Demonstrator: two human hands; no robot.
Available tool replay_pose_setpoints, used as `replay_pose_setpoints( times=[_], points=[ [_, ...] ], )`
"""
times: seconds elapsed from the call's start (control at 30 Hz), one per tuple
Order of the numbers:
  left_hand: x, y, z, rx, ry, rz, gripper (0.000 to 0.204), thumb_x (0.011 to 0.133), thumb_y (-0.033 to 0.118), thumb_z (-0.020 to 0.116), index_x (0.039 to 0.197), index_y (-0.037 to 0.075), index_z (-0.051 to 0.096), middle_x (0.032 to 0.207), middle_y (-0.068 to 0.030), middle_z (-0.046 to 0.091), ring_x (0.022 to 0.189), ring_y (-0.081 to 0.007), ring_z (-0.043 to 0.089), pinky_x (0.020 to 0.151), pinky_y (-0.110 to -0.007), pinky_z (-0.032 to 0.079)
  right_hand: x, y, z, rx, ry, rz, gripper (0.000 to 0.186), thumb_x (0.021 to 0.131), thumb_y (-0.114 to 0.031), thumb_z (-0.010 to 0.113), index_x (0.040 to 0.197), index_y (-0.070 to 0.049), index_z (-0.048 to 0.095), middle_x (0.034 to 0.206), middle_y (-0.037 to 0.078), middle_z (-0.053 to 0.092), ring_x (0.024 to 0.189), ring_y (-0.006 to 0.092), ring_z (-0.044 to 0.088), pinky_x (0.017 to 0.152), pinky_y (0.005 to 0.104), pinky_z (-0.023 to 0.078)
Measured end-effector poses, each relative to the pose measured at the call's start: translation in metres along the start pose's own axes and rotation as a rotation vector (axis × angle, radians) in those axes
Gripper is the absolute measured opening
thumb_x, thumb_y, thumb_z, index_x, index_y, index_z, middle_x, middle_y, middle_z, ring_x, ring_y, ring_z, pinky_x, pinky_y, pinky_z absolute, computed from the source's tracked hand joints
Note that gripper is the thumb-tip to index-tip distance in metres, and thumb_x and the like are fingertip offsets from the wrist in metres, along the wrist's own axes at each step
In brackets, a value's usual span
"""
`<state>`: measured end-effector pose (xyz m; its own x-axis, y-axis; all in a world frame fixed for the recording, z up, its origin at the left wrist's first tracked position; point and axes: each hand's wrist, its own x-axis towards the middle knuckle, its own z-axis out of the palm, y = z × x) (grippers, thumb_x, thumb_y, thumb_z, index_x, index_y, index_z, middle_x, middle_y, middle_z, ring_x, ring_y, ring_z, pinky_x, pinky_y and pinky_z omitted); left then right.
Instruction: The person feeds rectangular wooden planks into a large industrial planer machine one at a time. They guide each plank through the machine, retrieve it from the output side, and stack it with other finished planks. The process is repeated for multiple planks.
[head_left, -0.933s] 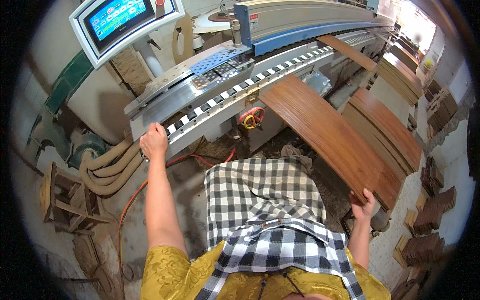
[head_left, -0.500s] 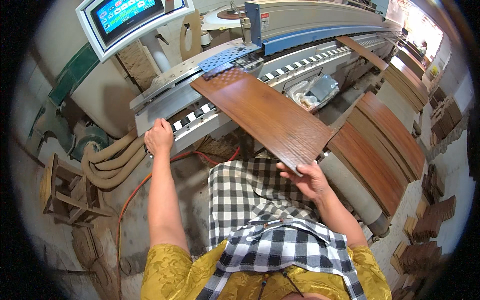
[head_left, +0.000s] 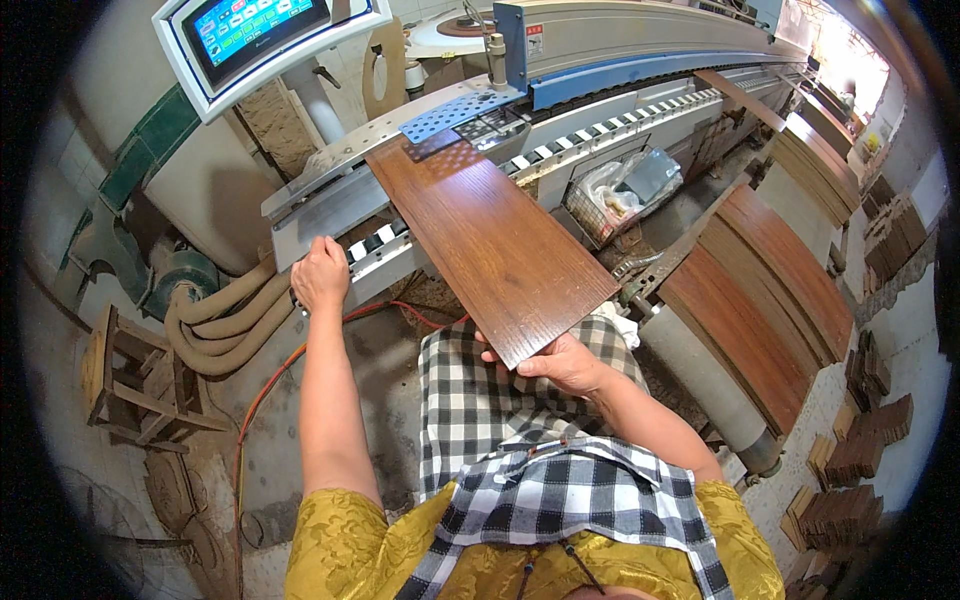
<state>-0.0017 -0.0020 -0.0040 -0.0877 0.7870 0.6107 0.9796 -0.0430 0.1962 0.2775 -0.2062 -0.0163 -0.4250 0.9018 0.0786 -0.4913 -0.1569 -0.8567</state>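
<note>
One board near a basket of plastic

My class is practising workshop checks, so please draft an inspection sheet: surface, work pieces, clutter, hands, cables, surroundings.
Surface: metal bed, blue perforated plate farther along.
Work pieces: brown board, far end over the bed, tilted toward the person.
Clutter: wire basket holding plastic bags.
Hands: left hand curled at the bed's near corner, grip unclear; right hand gripping the board's near end.
Cables: orange-red hose or cable across the floor.
Surroundings: lit screen and wooden stool left; board stacks right.
</note>
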Motion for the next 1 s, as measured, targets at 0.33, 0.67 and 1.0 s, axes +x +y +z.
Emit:
replay_pose_setpoints(
  times=[0.33, 0.67, 1.0],
  points=[
    [-0.001, 0.003, -0.001, 0.018, 0.046, 0.013, 0.028, 0.084, 0.027, 0.044, 0.07, 0.006, 0.058, 0.065, -0.0185, 0.06, 0.062, -0.0355, 0.058, 0.065, -0.042, 0.044, -0.023, -0.002, -0.034, -0.139, 0.333, -0.086, 0.033, 0.082, -0.014, 0.059, 0.111, 0.0, 0.053, 0.107, 0.01, 0.059, 0.094, 0.0191, 0.058, 0.089, 0.0318, 0.042],
    [0.0, 0.0, 0.004, 0.027, 0.077, 0.04, 0.029, 0.084, 0.026, 0.044, 0.068, 0.005, 0.057, 0.061, -0.0195, 0.059, 0.059, -0.0353, 0.058, 0.063, -0.042, 0.044, -0.044, -0.01, -0.087, -0.161, 0.733, -0.204, 0.032, 0.088, -0.032, 0.053, 0.075, -0.003, 0.057, 0.062, 0.006, 0.059, 0.057, 0.0143, 0.055, 0.061, 0.0261, 0.044],
    [0.001, -0.002, 0.005, 0.028, 0.081, 0.047, 0.029, 0.084, 0.026, 0.044, 0.068, 0.005, 0.057, 0.061, -0.0192, 0.059, 0.059, -0.0354, 0.058, 0.063, -0.043, 0.044, -0.077, -0.041, -0.122, -0.246, 1.049, -0.303, 0.033, 0.087, -0.037, 0.053, 0.084, -0.004, 0.059, 0.061, 0.001, 0.058, 0.054, 0.008, 0.052, 0.052, 0.021, 0.041]
  ],
)
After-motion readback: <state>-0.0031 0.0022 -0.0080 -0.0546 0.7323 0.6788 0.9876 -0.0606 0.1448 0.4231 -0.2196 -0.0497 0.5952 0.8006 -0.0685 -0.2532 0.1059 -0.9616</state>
